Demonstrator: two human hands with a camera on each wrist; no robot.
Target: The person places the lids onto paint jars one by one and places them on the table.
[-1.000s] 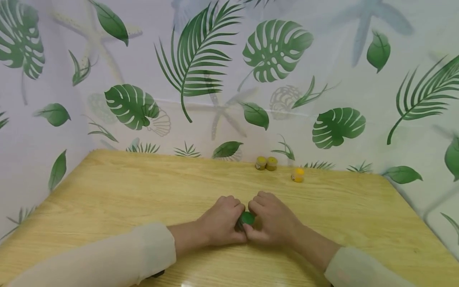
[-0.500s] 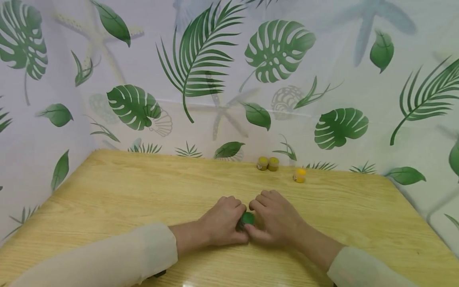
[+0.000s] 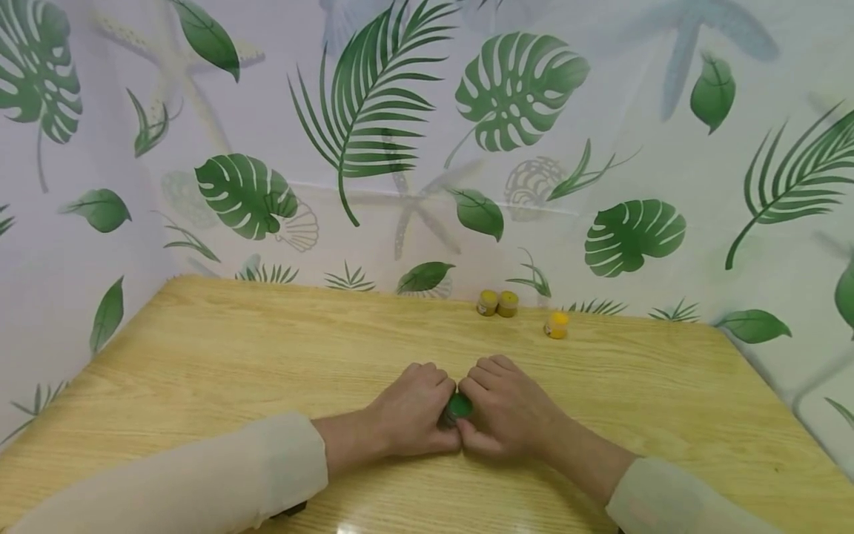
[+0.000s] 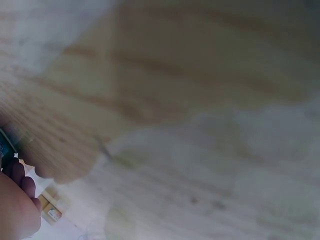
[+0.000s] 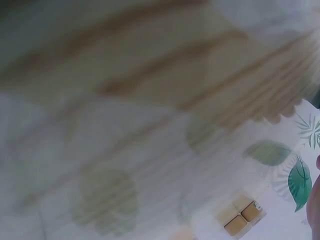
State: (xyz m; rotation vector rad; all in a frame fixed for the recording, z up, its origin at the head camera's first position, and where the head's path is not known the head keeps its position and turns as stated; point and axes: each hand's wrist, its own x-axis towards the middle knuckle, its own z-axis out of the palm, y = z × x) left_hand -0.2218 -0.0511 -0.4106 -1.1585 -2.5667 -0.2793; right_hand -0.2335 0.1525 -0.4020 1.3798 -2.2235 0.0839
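Note:
A small green-topped jar (image 3: 459, 406) stands between my two hands at the middle of the table. My left hand (image 3: 415, 410) grips its left side, with the thumb low at the front. On the other side my right hand (image 3: 502, 409) pinches the jar near its top, fingers curled behind and thumb in front. Most of the jar's side is hidden by the hands. In the left wrist view, part of the jar (image 4: 7, 148) shows at the left edge above my left hand (image 4: 17, 200). Only a sliver of my right hand (image 5: 315, 205) enters the right wrist view.
Two small olive-yellow jars (image 3: 488, 302) stand side by side at the table's back edge. An orange-yellow jar (image 3: 557, 325) is a little nearer, to their right. Behind the wooden table (image 3: 267, 348) hangs a leaf-patterned cloth (image 3: 400, 208).
My right fingers have closed in slightly toward the left hand around the jar's top. The jar stays in the same place, and the left hand keeps its grip. The head view shifts slightly.

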